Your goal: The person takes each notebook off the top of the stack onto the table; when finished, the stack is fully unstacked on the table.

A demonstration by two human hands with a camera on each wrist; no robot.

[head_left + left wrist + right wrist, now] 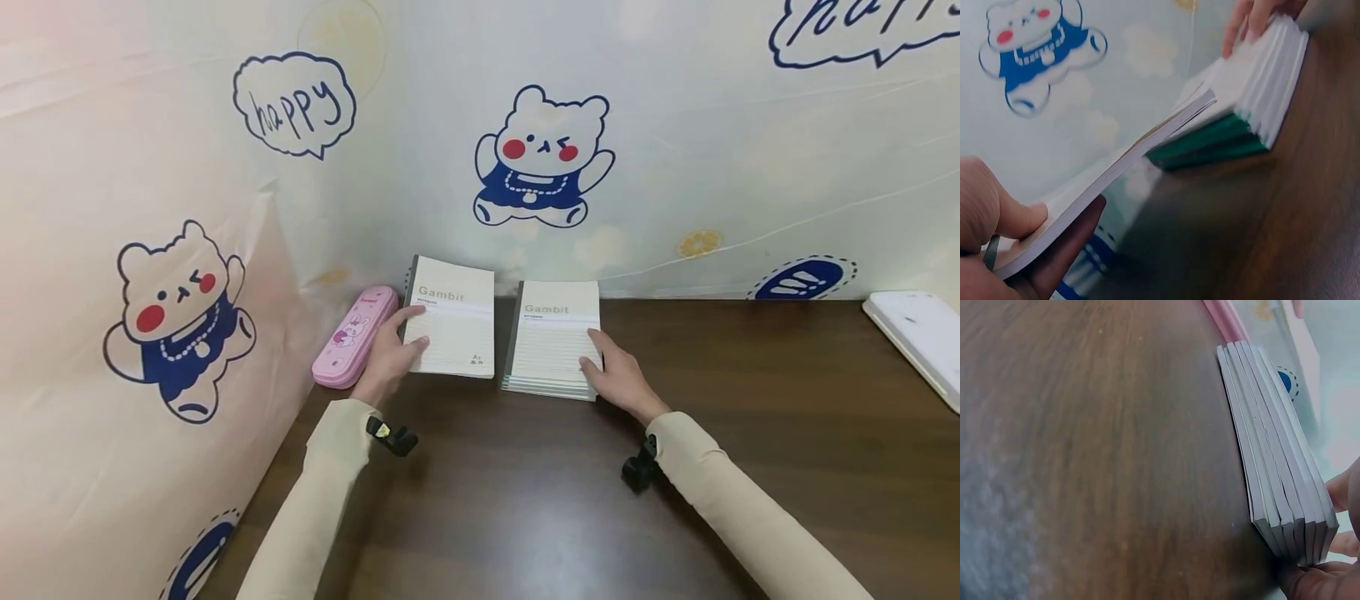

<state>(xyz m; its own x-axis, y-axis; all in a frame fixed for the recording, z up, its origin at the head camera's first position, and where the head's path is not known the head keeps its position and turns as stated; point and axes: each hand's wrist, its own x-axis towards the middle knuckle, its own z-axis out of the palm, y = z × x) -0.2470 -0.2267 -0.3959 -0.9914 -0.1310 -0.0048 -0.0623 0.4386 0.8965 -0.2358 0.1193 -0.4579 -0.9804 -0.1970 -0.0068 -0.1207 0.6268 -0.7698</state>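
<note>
My left hand (390, 354) holds a single notebook (453, 321) by its left edge, thumb on the cover and fingers beneath. In the left wrist view this notebook (1116, 162) is raised and tilted above the table. "Gambit" is printed on its pale cover, and its spine is dark. To the right lies a stack of several matching notebooks (555, 342), with green spines showing in the left wrist view. My right hand (622, 375) grips the stack's right edge, fingertips on the top cover. The right wrist view shows the layered page edges of the stack (1272, 450) and fingers at its near corner.
A pink pencil case (356, 337) lies left of the raised notebook, close by my left hand. On the far right is a white flat object (915, 333). A printed cloth (660, 150) with cartoon bears hangs behind and left of the dark wooden table (525, 500).
</note>
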